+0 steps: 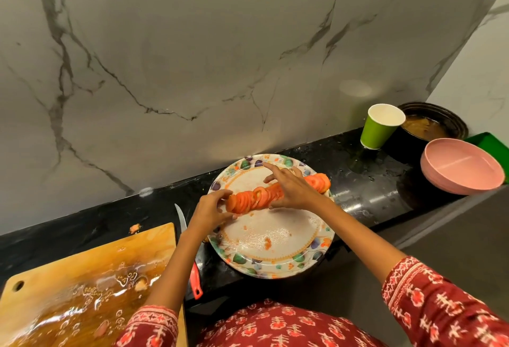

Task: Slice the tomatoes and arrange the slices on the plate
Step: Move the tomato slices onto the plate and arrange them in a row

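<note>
The tomato slices (253, 199) lie in an overlapping row across the middle of the floral plate (275, 260), running from lower left to upper right of the plate; they are orange-red, thin and round, with pale rings showing in a few. My left hand (212, 210) curls its fingers and thumb round the left end of the row, gripping it. My right hand (292, 188) lies over the row's middle with fingers straight and spread, the forefinger pointing toward the plate's far rim, the thumb along the near side of the slices. A small bit of tomato pulp (267, 243) sits alone on the plate's wet white centre, nearer me.

My right hand covers part of the row, so I cannot tell how many slices there are. The knife (195, 278) lies between the plate and the cutting board (82, 278); my left forearm crosses it, so only the blade tip and the red handle show. The board is cut off by the lower left of the frame and is wet with juice and seeds. What is inside the dark pot (438, 126) at the upper right is hard to make out.

The counter (371, 181) is black, glossy stone, speckled with water drops. On it at the right stand a green paper cup (378, 126) and stacked pink bowls (462, 170). Behind rises a grey marble wall (192, 57) with dark veins. A tomato scrap (135, 227) lies just beyond the board's far edge.
</note>
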`<state>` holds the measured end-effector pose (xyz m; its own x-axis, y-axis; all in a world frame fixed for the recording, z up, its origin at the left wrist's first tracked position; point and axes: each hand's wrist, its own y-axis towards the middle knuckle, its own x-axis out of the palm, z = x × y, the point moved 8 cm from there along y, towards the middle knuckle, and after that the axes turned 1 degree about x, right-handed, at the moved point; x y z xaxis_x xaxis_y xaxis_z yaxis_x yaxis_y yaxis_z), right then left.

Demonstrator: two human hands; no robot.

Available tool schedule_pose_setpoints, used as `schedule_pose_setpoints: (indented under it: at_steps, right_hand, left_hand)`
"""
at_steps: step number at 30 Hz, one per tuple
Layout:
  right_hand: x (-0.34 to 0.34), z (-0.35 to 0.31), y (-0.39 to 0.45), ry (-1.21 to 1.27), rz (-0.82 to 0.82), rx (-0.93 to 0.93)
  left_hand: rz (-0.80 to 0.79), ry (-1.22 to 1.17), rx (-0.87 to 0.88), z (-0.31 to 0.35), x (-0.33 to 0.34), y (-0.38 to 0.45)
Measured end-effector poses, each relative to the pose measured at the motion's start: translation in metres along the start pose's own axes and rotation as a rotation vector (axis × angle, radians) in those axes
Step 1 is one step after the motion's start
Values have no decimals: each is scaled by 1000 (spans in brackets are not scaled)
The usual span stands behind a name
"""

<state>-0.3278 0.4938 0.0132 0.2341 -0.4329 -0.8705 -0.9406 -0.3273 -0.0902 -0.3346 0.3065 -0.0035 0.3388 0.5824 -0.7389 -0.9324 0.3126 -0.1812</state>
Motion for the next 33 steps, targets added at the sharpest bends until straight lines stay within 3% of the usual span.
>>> schedule_pose_setpoints:
  at_steps: [12, 20, 33]
  right_hand:
    - [3, -7, 4, 25, 24, -11]
    - [3, -8, 6, 44, 38, -7]
    - [7, -12, 10, 44, 27, -13]
  left_hand:
    - [70, 125, 9, 1, 1, -3]
    - [126, 79, 50, 9, 3, -1]
    - [81, 128, 81, 7, 13, 7]
